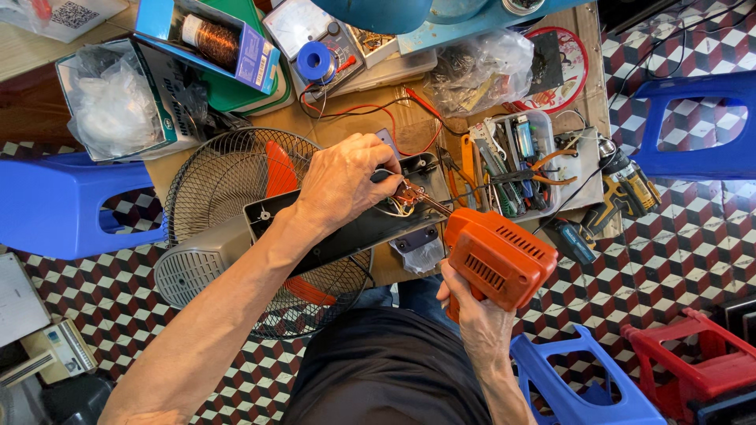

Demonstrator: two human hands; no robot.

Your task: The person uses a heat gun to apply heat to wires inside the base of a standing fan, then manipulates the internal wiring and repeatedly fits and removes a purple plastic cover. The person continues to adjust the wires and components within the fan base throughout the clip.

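- A blue stool (55, 206) stood at the far left, at nine o'clock from the wire fan guard (224, 177), which lay flat on the cardboard-covered tabletop (409, 118).
- The left hand (340, 182) was clenched over the top of the black fan housing (354, 230), fingers pinching the wires (394, 206) at its open end.
- The step in hand looked like soldering a wire joint inside the housing: the tip of the orange soldering gun (498, 256) met the wires at three o'clock from the left hand.
- The right hand (470, 303) was wrapped tight around the gun's grip, at five o'clock from the joint.
- Continuing would call for a steady tip and motionless wires.
- A tray of hand tools (516, 161) and a yellow cordless drill (626, 189) lay to the right.
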